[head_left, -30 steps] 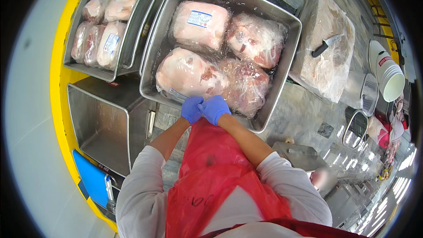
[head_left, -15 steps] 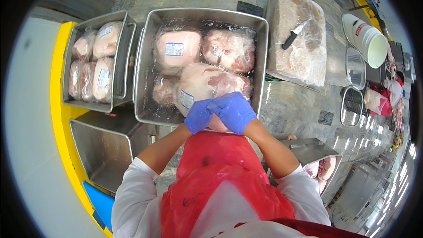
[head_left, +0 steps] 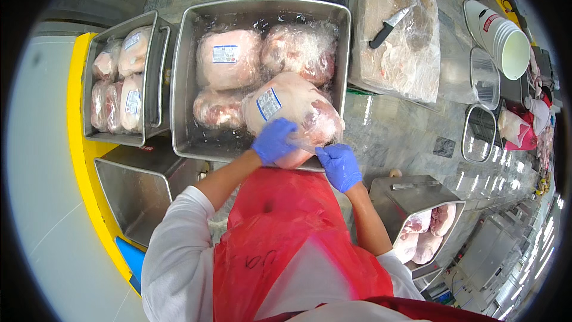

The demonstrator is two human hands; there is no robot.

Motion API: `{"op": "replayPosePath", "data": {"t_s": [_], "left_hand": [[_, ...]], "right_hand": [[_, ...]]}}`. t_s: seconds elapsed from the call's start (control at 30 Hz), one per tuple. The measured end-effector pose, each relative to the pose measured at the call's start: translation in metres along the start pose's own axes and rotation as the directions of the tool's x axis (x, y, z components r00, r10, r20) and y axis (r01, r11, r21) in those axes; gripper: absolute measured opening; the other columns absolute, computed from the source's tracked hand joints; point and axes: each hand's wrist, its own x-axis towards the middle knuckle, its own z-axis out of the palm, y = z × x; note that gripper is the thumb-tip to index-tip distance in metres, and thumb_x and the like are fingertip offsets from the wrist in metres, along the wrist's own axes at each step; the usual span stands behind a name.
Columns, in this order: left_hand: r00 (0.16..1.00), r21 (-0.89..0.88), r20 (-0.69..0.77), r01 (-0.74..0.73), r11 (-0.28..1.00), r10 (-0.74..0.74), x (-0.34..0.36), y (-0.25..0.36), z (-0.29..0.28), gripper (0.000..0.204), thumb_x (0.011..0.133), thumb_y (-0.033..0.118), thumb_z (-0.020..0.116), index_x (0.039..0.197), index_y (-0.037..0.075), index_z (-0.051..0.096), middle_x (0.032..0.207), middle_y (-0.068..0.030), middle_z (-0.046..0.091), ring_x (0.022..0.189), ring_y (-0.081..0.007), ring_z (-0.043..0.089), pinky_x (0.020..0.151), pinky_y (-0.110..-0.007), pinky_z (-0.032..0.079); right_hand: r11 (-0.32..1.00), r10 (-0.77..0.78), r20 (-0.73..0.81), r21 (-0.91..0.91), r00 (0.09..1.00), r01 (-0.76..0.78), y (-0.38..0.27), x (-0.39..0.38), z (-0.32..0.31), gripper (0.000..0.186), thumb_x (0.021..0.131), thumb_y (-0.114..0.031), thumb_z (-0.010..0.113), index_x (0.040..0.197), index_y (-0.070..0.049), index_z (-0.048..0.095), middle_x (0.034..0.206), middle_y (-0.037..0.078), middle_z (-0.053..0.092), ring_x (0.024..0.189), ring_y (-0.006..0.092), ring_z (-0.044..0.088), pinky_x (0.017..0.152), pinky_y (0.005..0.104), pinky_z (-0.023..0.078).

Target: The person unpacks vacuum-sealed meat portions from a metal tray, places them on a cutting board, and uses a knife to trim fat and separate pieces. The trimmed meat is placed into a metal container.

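A large steel tub holds several bagged pieces of pale meat in liquid. The nearest piece, a bagged cut with a label, rests at the tub's front edge. My left hand, in a blue glove, is closed on its plastic bag at the lower left. My right hand, also gloved, pinches the bag at the lower right, just outside the tub's rim, with clear plastic stretched between my hands. The other bagged pieces lie behind and to the left.
Left are a smaller tub of bagged meat and a steel bin. Right are a plastic-covered block with a black-handled knife, white buckets and clear containers. A lower-right bin holds meat. A co-worker stands far right.
The nearest piece has turned and shifted rightward, toward the front edge. My hands, together earlier, have moved apart, the right one outward to the right, stretching the plastic. The view has shifted too.
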Motion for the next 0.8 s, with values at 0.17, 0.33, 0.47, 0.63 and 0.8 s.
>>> {"op": "replayPosePath", "data": {"t_s": [0.17, 0.33, 0.47, 0.63, 0.8], "left_hand": [[0.854, 0.223, 0.445, 0.185, 0.957, -0.269, -0.080, -0.049, 0.003, 0.033, 0.086, 0.039, 0.058, 0.075, 0.009, 0.067, 0.077, -0.0191, 0.064, 0.073, -0.0410, 0.062, 0.067, -0.049, 0.049], [0.756, 0.150, 0.548, 0.333, 0.931, -0.358, -0.105, -0.009, 0.037, 0.036, 0.093, 0.039, 0.049, 0.083, 0.010, 0.068, 0.081, -0.0214, 0.066, 0.075, -0.0433, 0.063, 0.068, -0.051, 0.050], [0.834, 0.173, 0.501, 0.163, 0.971, -0.229, -0.047, 0.066, -0.024, 0.032, 0.097, 0.032, 0.047, 0.097, 0.008, 0.068, 0.084, -0.0231, 0.064, 0.075, -0.0420, 0.062, 0.067, -0.048, 0.049], [0.941, -0.256, 0.320, 0.199, 0.946, -0.112, 0.032, 0.132, -0.092, 0.025, 0.091, 0.016, 0.053, 0.109, 0.003, 0.064, 0.088, -0.0212, 0.065, 0.073, -0.0387, 0.062, 0.066, -0.043, 0.050], [0.908, -0.001, 0.248, -0.350, 0.937, 0.339, 0.122, 0.161, -0.100, 0.031, 0.083, 0.008, 0.055, 0.112, 0.003, 0.063, 0.087, -0.0181, 0.066, 0.071, -0.0361, 0.062, 0.066, -0.040, 0.050]], "right_hand": [[0.949, -0.074, 0.174, -0.291, 0.982, 0.123, 0.016, -0.024, 0.024, 0.035, 0.092, -0.025, 0.058, 0.063, -0.005, 0.058, 0.066, 0.018, 0.058, 0.064, 0.0386, 0.056, 0.066, 0.0470, 0.044], [0.936, -0.046, 0.195, -0.335, 0.980, 0.110, 0.070, -0.051, 0.015, 0.037, 0.092, -0.032, 0.058, 0.066, -0.006, 0.062, 0.070, 0.017, 0.062, 0.070, 0.0366, 0.058, 0.074, 0.0452, 0.044], [0.978, 0.170, 0.195, 0.088, 0.966, -0.190, 0.073, -0.024, -0.024, 0.040, 0.093, -0.036, 0.059, 0.070, -0.004, 0.062, 0.067, 0.015, 0.057, 0.064, 0.0303, 0.050, 0.066, 0.0393, 0.045], [0.930, 0.145, -0.050, 0.348, 0.988, -0.118, 0.041, 0.010, -0.022, 0.026, 0.090, -0.025, 0.066, 0.082, -0.003, 0.054, 0.069, 0.002, 0.045, 0.066, 0.0132, 0.041, 0.063, 0.0302, 0.041], [0.893, -0.148, -0.380, 0.346, 0.913, 0.289, 0.045, 0.044, -0.022, 0.061, 0.079, -0.028, 0.076, 0.127, -0.004, 0.047, 0.103, 0.013, 0.055, 0.100, 0.0210, 0.054, 0.093, 0.0358, 0.045]]}}
